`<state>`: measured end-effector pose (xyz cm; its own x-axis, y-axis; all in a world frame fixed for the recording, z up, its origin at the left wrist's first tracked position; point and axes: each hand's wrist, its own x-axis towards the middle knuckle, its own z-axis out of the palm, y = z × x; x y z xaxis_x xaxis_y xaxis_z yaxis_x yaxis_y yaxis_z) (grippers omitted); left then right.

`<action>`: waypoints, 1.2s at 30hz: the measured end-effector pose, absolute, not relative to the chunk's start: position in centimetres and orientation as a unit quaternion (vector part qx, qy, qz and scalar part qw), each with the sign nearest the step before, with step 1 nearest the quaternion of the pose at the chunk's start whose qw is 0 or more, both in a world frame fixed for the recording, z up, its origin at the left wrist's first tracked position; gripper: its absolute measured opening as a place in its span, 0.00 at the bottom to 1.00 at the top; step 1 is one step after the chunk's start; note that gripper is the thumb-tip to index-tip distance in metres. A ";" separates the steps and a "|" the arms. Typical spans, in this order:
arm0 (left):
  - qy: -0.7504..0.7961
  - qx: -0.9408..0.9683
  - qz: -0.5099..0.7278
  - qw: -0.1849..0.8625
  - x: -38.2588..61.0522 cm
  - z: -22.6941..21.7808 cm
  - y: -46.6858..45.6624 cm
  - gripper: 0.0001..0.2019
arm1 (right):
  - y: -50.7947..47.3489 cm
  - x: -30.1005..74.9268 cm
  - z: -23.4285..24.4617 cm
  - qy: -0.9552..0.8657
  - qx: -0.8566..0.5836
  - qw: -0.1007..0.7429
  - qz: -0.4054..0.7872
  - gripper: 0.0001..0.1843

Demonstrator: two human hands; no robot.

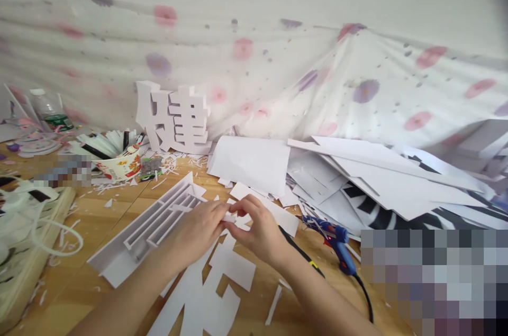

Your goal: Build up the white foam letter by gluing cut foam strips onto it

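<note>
My left hand [200, 227] and my right hand [260, 227] meet over the table, fingertips pinched on a small white foam-board strip [229, 217] between them. Much of the strip is hidden by the fingers. Below them lies a flat white cut-out character [214, 293]. Left of my left hand rests a white three-dimensional character with raised side walls [137, 238], partly covered by that hand and forearm. Beside my right wrist, a black-handled tool with a yellow band [313, 263] is partly hidden. Further right lies a blue hot glue gun [337, 246] with a red light showing.
A finished white character [174, 116] stands upright at the back. Nearby is a paper tub [121, 164] holding markers. White sheets [381, 172] are piled at right, and a wooden-edged tray [55, 241] sits at left. Scraps litter the wooden table [99, 214]; the glue gun's cord [367, 293] trails forward.
</note>
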<state>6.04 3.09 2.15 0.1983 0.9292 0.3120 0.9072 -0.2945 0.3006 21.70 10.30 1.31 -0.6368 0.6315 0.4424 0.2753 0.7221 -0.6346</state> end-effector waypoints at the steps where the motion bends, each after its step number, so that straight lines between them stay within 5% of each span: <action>1: 0.591 0.772 0.232 0.046 6.2 2.2 3.2 0.11 | 10.7 22.8 1.3 -0.863 -0.272 0.327 0.272 0.13; 8: 0.553 0.757 0.321 0.134 7.8 3.4 3.1 0.10 | 12.7 28.4 -2.3 -0.871 -0.468 0.108 0.104 0.13; 12: 0.541 0.756 0.345 0.130 9.1 3.2 3.2 0.10 | 12.7 28.7 -3.9 -0.853 -0.507 0.070 0.104 0.09; 20: 0.517 0.763 0.360 0.146 10.1 2.0 3.5 0.19 | 11.8 30.1 -1.8 -0.864 -0.269 0.369 0.212 0.15; 29: 0.503 0.780 0.349 0.131 11.7 1.3 4.1 0.24 | 9.8 28.3 -1.8 -0.888 -0.247 0.378 0.089 0.03; 36: 0.495 0.785 0.346 0.138 11.8 1.4 4.1 0.19 | 9.6 27.9 -1.7 -0.887 -0.224 0.399 0.062 0.21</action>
<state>11.81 4.05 1.35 0.2699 0.8729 0.4064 0.6821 -0.4712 0.5592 27.87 9.63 -1.74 -0.5802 0.4471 0.6808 0.3486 0.8917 -0.2886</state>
